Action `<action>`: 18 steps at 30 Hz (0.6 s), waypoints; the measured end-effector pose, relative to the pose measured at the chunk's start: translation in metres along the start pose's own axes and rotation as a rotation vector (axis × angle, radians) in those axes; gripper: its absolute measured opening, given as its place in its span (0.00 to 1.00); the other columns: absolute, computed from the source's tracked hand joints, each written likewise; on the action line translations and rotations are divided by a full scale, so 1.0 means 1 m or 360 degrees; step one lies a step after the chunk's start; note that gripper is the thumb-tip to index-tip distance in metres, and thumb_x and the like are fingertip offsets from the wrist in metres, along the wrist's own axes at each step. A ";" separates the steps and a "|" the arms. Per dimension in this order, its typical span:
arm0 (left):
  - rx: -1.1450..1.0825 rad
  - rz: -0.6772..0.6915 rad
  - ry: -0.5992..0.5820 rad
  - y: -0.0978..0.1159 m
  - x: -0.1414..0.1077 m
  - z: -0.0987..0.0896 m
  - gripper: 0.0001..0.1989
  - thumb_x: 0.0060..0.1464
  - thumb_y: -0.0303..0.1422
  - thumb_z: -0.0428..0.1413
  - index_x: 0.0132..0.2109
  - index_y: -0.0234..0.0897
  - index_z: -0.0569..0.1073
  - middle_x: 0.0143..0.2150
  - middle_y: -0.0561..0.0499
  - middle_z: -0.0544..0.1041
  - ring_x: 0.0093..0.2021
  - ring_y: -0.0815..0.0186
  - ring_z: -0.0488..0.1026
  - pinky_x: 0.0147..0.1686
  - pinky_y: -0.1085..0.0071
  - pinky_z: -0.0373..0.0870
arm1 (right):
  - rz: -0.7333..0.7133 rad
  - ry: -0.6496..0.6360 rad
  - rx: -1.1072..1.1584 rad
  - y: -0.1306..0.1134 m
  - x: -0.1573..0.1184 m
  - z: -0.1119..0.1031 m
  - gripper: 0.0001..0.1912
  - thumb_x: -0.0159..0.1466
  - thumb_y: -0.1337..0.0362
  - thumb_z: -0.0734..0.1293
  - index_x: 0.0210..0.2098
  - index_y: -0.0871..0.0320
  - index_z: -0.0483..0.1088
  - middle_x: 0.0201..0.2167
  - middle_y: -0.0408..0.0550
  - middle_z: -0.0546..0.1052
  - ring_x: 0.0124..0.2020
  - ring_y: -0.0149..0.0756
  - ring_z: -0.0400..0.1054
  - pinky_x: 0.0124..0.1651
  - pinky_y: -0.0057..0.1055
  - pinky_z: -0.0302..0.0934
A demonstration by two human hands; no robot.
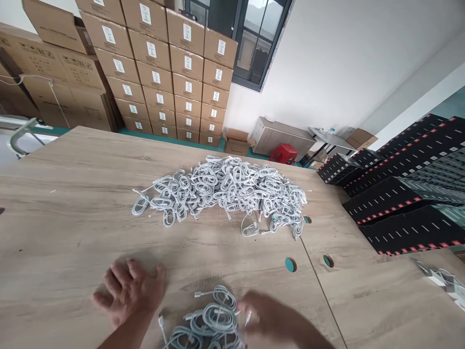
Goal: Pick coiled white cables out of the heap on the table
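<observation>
My left hand (129, 291) rests above the wooden table at the lower left, fingers loosely bent and apart, with nothing in it. My right hand (259, 312), smeared by motion, is at the right side of a small pile of coiled white cables (220, 317) near the bottom edge. A white plug end (248, 318) shows by its fingertips; whether the fingers grip it I cannot tell. Farther back lies a large heap of coiled white charging cables (232, 186), with one loose coil (140, 205) at its left end and another (250, 229) in front.
The wooden table (72, 218) has round cable holes (290, 264) and a seam on the right. Stacked brown cartons (152, 51) stand behind it. Black boxes with red marks (392, 198) are piled at the right. Beyond the far edge is a red stool (284, 153).
</observation>
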State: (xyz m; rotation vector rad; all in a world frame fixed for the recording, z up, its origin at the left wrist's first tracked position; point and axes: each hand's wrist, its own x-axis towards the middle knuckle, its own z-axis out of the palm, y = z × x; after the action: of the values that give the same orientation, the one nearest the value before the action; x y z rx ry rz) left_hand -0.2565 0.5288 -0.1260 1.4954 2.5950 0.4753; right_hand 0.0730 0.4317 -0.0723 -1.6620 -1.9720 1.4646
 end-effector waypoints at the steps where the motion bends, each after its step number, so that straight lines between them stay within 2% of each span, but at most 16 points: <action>1: 0.0030 0.0010 0.0089 -0.001 0.000 0.001 0.42 0.62 0.53 0.36 0.69 0.22 0.58 0.73 0.21 0.55 0.75 0.39 0.45 0.68 0.31 0.44 | 0.0015 0.0304 -0.0050 0.005 0.007 -0.019 0.20 0.62 0.51 0.70 0.52 0.50 0.77 0.49 0.49 0.80 0.50 0.46 0.73 0.53 0.37 0.65; 3: 0.0057 0.0031 0.0220 -0.002 0.001 0.003 0.41 0.61 0.53 0.37 0.68 0.24 0.61 0.70 0.22 0.60 0.73 0.39 0.50 0.67 0.32 0.49 | 0.0188 0.0872 -0.0314 0.016 0.025 -0.064 0.21 0.64 0.58 0.67 0.56 0.53 0.74 0.54 0.54 0.77 0.56 0.49 0.70 0.59 0.42 0.63; 5: 0.0065 0.0031 0.0231 -0.004 0.002 0.005 0.42 0.61 0.54 0.37 0.68 0.24 0.62 0.70 0.23 0.61 0.73 0.39 0.51 0.67 0.31 0.49 | 0.0425 0.1195 -0.0676 0.030 0.044 -0.106 0.27 0.63 0.69 0.65 0.61 0.55 0.71 0.60 0.57 0.73 0.62 0.51 0.64 0.63 0.44 0.59; 6: 0.0071 0.0024 0.0223 -0.004 0.003 0.006 0.42 0.61 0.54 0.36 0.68 0.24 0.61 0.70 0.23 0.61 0.73 0.39 0.51 0.67 0.31 0.49 | 0.0532 0.1280 -0.0839 0.037 0.053 -0.122 0.31 0.61 0.73 0.64 0.64 0.55 0.69 0.63 0.58 0.70 0.64 0.52 0.62 0.63 0.44 0.57; 9: 0.0082 -0.0002 0.0177 -0.005 0.004 0.008 0.42 0.61 0.54 0.36 0.69 0.25 0.60 0.72 0.25 0.58 0.75 0.42 0.48 0.68 0.33 0.48 | 0.0692 0.1427 -0.1120 0.058 0.075 -0.154 0.38 0.60 0.77 0.62 0.69 0.51 0.64 0.68 0.58 0.64 0.66 0.53 0.59 0.61 0.45 0.57; 11: 0.0070 -0.0020 0.0175 -0.004 0.002 0.009 0.41 0.61 0.52 0.37 0.70 0.25 0.59 0.73 0.26 0.57 0.76 0.43 0.46 0.69 0.34 0.46 | 0.0684 0.1455 -0.1129 0.069 0.083 -0.168 0.34 0.61 0.74 0.63 0.65 0.50 0.67 0.65 0.58 0.67 0.62 0.52 0.63 0.57 0.43 0.59; 13: 0.0050 -0.0045 0.0169 -0.003 0.001 0.008 0.41 0.61 0.51 0.38 0.70 0.25 0.59 0.73 0.26 0.57 0.76 0.44 0.44 0.70 0.34 0.44 | 0.0646 0.1424 -0.1084 0.077 0.084 -0.180 0.24 0.61 0.69 0.66 0.57 0.51 0.73 0.58 0.56 0.72 0.56 0.49 0.68 0.52 0.40 0.61; 15: 0.0034 -0.0072 0.0158 -0.001 -0.001 0.006 0.40 0.62 0.51 0.38 0.71 0.27 0.58 0.74 0.27 0.56 0.77 0.45 0.43 0.70 0.35 0.43 | 0.0597 0.1428 -0.0957 0.082 0.081 -0.189 0.16 0.60 0.60 0.68 0.48 0.54 0.75 0.50 0.54 0.76 0.50 0.47 0.71 0.48 0.38 0.63; 18: 0.0021 -0.0083 0.0147 0.000 -0.003 0.005 0.40 0.61 0.51 0.37 0.71 0.27 0.59 0.74 0.27 0.56 0.77 0.45 0.43 0.70 0.35 0.41 | 0.0473 0.1497 -0.0492 0.084 0.075 -0.189 0.16 0.58 0.52 0.69 0.41 0.55 0.73 0.39 0.49 0.78 0.41 0.45 0.73 0.42 0.36 0.65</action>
State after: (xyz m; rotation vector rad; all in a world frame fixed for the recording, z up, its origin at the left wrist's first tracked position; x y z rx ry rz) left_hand -0.2540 0.5271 -0.1310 1.4384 2.7047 0.5350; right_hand 0.2271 0.5893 -0.0731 -2.2477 -1.4638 0.2518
